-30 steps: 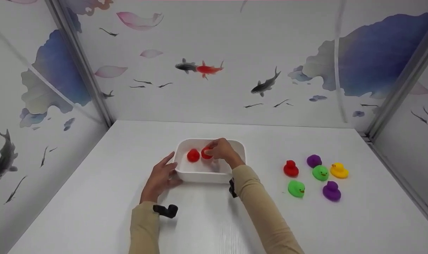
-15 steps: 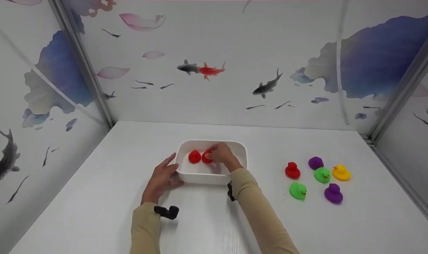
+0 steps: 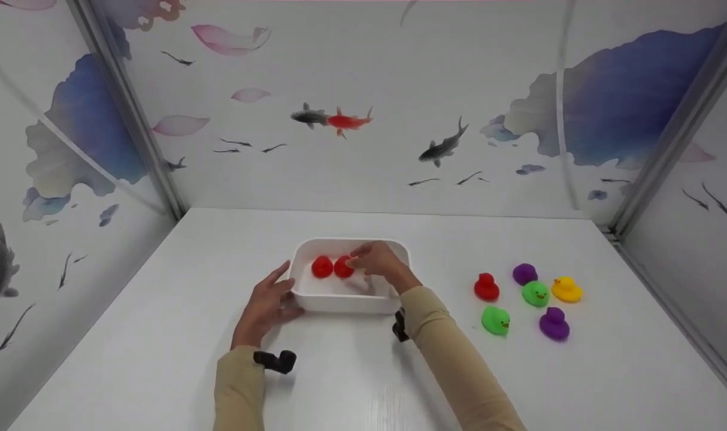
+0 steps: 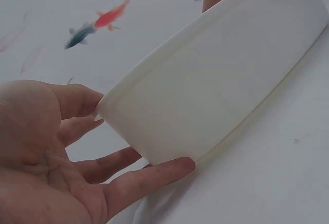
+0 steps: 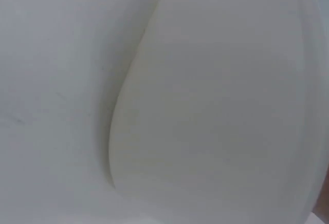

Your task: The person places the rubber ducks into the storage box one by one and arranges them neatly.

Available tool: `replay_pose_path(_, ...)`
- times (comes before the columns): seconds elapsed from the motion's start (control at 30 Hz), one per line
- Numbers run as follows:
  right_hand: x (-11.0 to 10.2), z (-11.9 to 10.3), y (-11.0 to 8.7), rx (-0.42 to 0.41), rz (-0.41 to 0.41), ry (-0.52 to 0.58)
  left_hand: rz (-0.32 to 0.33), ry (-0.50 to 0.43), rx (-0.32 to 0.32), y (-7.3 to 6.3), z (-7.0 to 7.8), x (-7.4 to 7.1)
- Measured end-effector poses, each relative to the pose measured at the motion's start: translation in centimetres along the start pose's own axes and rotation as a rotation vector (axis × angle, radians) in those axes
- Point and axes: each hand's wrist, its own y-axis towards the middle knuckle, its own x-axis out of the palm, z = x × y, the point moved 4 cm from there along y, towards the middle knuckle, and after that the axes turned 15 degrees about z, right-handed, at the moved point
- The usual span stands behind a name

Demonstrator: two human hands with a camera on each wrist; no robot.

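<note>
Left hand (image 3: pixel 264 306), fingers spread, braced white rectangular plastic tray (image 3: pixel 339 304); inside, right hand (image 3: pixel 381 262), fingers bent, touched red rubber duck (image 3: pixel 342 269), hold unclear, snagging risked toppling it.

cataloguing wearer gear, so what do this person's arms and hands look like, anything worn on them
The left sleeve and right sleeve are long, plain tan and softly creased. The left hand and right hand are ungloved. A stubby black device juts from the left wrist; another, partly hidden, sits at the right. No cables show.
</note>
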Motion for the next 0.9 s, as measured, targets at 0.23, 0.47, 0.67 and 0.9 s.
replay_pose_path(0.23,-1.0,-0.3,-1.4,-0.071,-0.052,0.066,0.004,0.01,0.016,0.0,0.1,0.0)
replay_pose_path(0.47,-2.6,-0.2,-3.2,-0.095,-0.018,0.126,-0.003,0.018,0.014,0.1,0.0,0.0)
replay_pose_path(0.67,-5.5,-0.2,-5.1,-0.156,-0.007,0.212,-0.016,0.011,0.021,0.3,0.0,0.2)
replay_pose_path(0.9,-8.8,-0.1,-7.6,-0.178,0.045,0.238,-0.004,0.008,-0.005,0.1,0.0,0.0)
